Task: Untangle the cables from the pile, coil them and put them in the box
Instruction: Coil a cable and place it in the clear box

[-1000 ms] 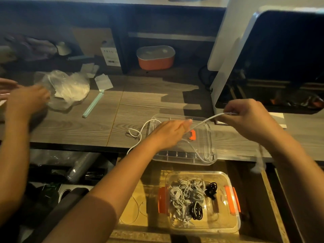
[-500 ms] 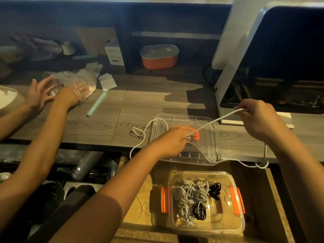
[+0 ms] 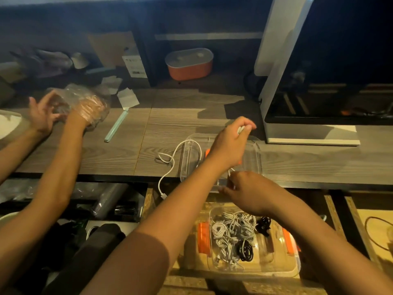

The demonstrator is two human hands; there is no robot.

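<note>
Left hand [image 3: 229, 143] raised over the table, thumb and forefinger pinched on a thin round white cable [image 3: 176, 154] near its upper end; the other fingers are curled. Right hand [image 3: 251, 192] lower, at the table's front edge, fingers curled around a stretch of the same cable where it comes down from the left hand. The slack loops over the grey wood-grain table [image 3: 191, 124] and across the left end of a clear rectangular plastic lid [image 3: 256, 150] lying flat there, then drops over the edge, its plug hanging free. Below, in an open wooden drawer, sits a clear plastic box with orange latches [image 3: 287, 269]; inside lie coiled white cables [image 3: 225, 231] and a few coiled black cables [image 3: 244, 251]. Far left, a second person's two hands handle a crinkled clear plastic bag [image 3: 85, 96]. A pale green flat strip [image 3: 116, 128] lies on the table between the two people.
</note>
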